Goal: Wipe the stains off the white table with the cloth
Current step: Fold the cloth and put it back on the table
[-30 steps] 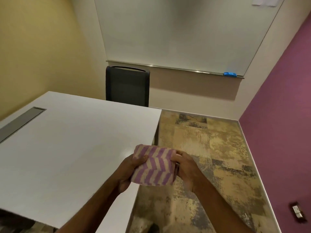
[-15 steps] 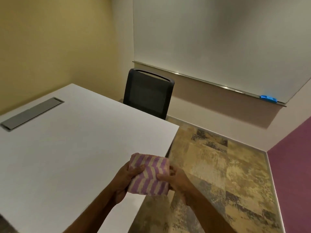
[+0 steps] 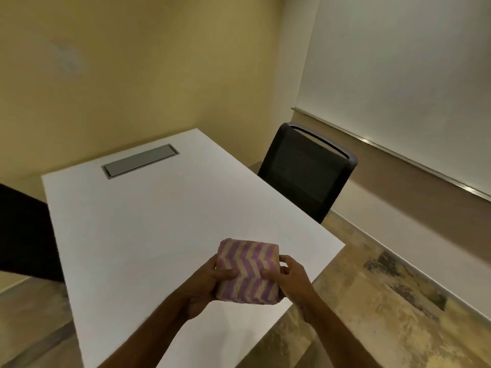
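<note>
A folded cloth (image 3: 248, 272) with purple and cream zigzag stripes is held above the near right part of the white table (image 3: 148, 221). My left hand (image 3: 210, 281) grips its left side, thumb on top. My right hand (image 3: 291, 274) grips its right side. The cloth hangs a little above the tabletop, close to the right edge. I see no distinct stains on the table surface from here.
A grey cable hatch (image 3: 140, 164) is set into the table's far end. A black chair (image 3: 308, 171) stands at the table's right side, below a whiteboard (image 3: 398, 75). A dark shape (image 3: 24, 232) sits at the left edge. Patterned carpet (image 3: 385, 301) lies right.
The view has swung left, so the table now fills the middle. Both hands keep hold of the cloth and now sit over the tabletop instead of its corner.
</note>
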Demonstrator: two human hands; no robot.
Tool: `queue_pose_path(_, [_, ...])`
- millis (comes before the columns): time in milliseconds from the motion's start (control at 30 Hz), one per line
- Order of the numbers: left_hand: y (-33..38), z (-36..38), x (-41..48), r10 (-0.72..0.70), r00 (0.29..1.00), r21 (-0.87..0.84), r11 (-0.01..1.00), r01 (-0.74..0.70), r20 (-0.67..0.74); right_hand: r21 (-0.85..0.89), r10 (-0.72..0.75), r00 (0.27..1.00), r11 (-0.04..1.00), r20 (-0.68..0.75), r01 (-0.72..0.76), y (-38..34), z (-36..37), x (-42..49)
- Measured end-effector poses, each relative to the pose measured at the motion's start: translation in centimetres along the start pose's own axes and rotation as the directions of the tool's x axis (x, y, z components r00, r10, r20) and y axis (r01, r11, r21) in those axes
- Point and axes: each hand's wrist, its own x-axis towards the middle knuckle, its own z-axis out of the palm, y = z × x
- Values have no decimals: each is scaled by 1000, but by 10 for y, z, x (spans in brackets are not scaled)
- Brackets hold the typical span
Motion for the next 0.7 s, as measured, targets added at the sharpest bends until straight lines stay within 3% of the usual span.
queue_pose_path(400, [-11,45,31,42,943,-132,987,-90,-329,-56,-15,962,998,273,31,-31,-51,78])
queue_pose_path(700, [-3,59,37,67,835,-206,955,-212,-546,-91,49,854,996,518,-2,-52,-46,115])
